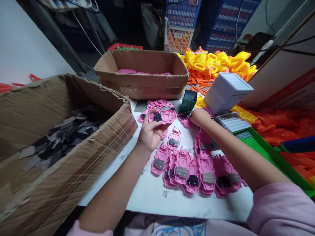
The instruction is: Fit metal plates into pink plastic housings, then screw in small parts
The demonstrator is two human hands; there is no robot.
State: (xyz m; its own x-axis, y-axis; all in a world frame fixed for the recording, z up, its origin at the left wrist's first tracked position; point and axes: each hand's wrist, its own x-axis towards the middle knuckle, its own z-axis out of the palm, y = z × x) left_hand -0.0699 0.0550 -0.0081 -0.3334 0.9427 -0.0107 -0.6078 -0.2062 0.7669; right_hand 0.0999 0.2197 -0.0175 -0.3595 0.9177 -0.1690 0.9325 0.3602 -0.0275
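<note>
My left hand [151, 132] grips a pink plastic shell [168, 117] by one end, its thumb beside the black plate fitted on it. The shell is held tilted above the white table [147, 193]. My right hand [199, 117] is closed, its fingertips hidden, at the edge of another pink shell [186, 121] with a black plate. Just behind that hand is a dark green cup [188, 101]. Nearer to me lie several pink shells [182, 165] in overlapping rows, fitted with grey or black plates. A single shell with a grey plate [174, 137] lies between my forearms.
At left, a large cardboard box [108, 131] contains black and grey plates. Behind my hands is another cardboard box [142, 86] with pink parts. White stacked trays [223, 93], a green tray [273, 157] and yellow toy parts [216, 62] occupy the right.
</note>
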